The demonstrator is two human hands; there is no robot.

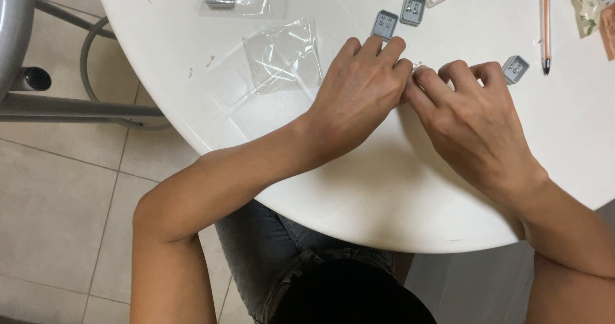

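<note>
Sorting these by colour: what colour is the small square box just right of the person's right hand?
Grey, seen in the head view: the small square box on the white table.

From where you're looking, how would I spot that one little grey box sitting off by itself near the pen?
Start at the round white table and follow the orange pen down to its tip. Just left of the tip, beside the knuckles of the right hand, lies a small grey box, tilted. Unlike the three grey boxes clustered above the left hand, it sits alone.

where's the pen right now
In the head view, the orange pen lies on the white table near its top right edge, beyond the right hand, just right of a small grey box.
</note>
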